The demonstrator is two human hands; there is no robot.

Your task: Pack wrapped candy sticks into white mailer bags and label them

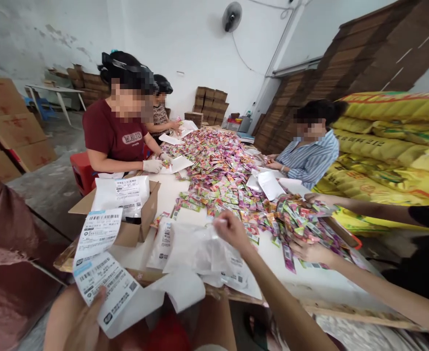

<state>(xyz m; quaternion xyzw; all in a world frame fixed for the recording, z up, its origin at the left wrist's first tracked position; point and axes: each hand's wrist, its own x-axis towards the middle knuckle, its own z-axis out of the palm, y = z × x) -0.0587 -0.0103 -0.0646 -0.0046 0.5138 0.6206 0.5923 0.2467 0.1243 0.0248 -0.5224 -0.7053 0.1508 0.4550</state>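
The left hand (85, 319) has its grip closed on a long label strip (101, 273), held low by the bench (309, 285) edge. It is thin, light, floppy paper that may tear, so hold its edge. The right hand (232, 230) pinches a soft, slippery white bag (194, 248) on the bench.

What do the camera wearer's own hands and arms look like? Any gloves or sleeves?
Both are bare. The left hand and right hand wear no gloves, and no sleeve, watch or bracelet shows on either forearm. No rings can be made out.
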